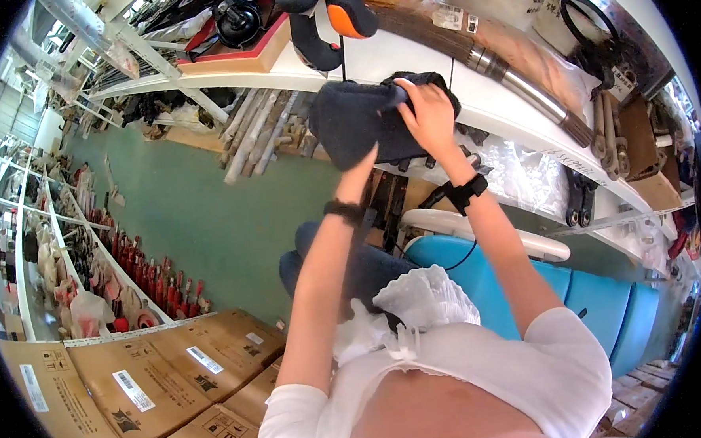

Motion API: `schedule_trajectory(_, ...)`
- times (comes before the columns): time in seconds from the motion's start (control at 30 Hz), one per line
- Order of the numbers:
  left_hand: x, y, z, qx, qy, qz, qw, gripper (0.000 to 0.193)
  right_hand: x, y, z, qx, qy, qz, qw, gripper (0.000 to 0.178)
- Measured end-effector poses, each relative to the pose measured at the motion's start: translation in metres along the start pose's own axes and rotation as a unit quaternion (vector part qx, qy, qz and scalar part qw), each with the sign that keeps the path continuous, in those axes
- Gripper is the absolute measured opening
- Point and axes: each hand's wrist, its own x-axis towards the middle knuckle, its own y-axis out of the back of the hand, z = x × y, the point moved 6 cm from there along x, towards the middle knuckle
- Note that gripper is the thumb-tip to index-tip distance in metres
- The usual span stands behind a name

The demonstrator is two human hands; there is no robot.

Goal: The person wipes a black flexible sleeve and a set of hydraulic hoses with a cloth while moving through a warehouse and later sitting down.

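A dark navy piece of folded cloth (353, 122) is held up in front of the white shelf edge. My left hand (361, 168) grips it from below; the thumb lies on the near face and the other fingers are hidden behind the fabric. At its right part, my right hand (431, 118) is closed over the cloth, with the thumb along the front and the fingers at the upper edge. The cloth's exact kind cannot be made out. Just above it hang black-and-orange padded pieces (352, 14).
A splined metal shaft (530, 90) lies on the white shelf (405, 55), beside an open carton (654, 151). A blue padded seat (520, 269) stands at my right. Cardboard boxes (137, 381) fill the lower left. Metal bars (255, 133) lie under the shelf, above green floor (208, 218).
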Motion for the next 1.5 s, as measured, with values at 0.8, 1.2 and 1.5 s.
schedule_trajectory(0.8, -0.137, -0.071, -0.086, -0.159, 0.092, -0.070, 0.981, 0.036, -0.089, -0.030, -0.055, 0.288, -0.222, -0.099, 0.926, 0.053)
schedule_trajectory(1.2, -0.105, -0.020, -0.023, -0.338, 0.195, -0.042, 0.920, 0.043, -0.094, -0.023, -0.055, 0.401, -0.235, -0.053, 0.884, 0.053)
schedule_trajectory(1.5, -0.106, -0.021, -0.021, -0.252, 0.193, -0.094, 0.944, 0.038, -0.092, -0.016, -0.043, 0.345, -0.281, 0.010, 0.896, 0.026)
